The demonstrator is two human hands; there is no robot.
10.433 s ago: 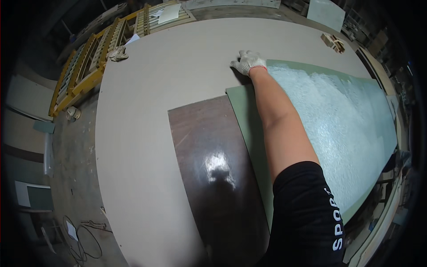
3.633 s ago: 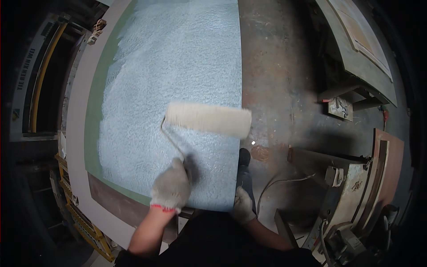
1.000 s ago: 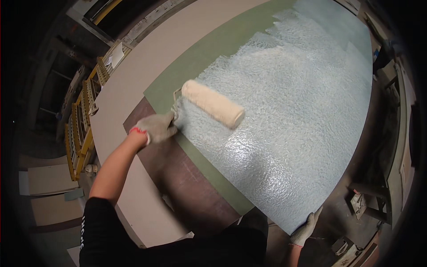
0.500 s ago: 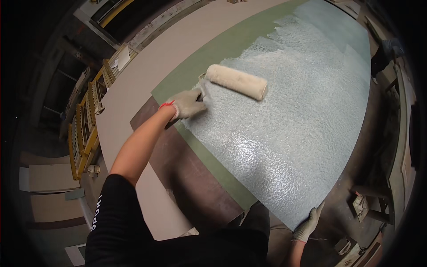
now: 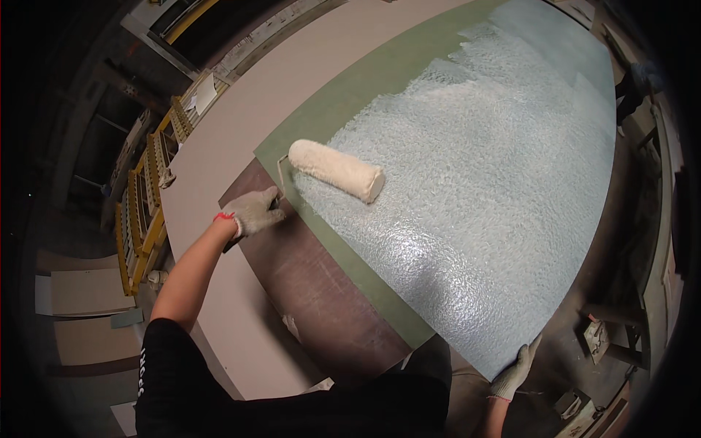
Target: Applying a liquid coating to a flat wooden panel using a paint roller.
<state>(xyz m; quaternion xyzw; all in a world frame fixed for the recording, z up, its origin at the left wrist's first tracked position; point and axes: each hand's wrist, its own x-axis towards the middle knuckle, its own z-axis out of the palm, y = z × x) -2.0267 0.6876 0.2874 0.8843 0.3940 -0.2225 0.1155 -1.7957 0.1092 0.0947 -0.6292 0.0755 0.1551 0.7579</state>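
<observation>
In a pale knit glove, my left hand (image 5: 257,212) is closed round the handle of a paint roller (image 5: 336,171) with a thick cream sleeve. The roller rests on a large green board (image 5: 314,117), near its left end, where a wet whitish coat (image 5: 482,160) covers most of the surface. A bare green strip shows along the board's near left and far left edges. My right hand (image 5: 514,374), gloved too, grips the board's near right corner; its thumb side shows and the fingers underneath are partly hidden.
Under the green board lie a brown board (image 5: 321,292) and a large pinkish-beige sheet (image 5: 197,175). Yellow racks (image 5: 142,212) stand at the left. Boards (image 5: 91,292) are stacked at the lower left. A person (image 5: 639,84) stands partly in view at the far right.
My left hand has drawn the roller toward me and to the left, closer to the board's left edge. My right hand keeps its place at the corner.
</observation>
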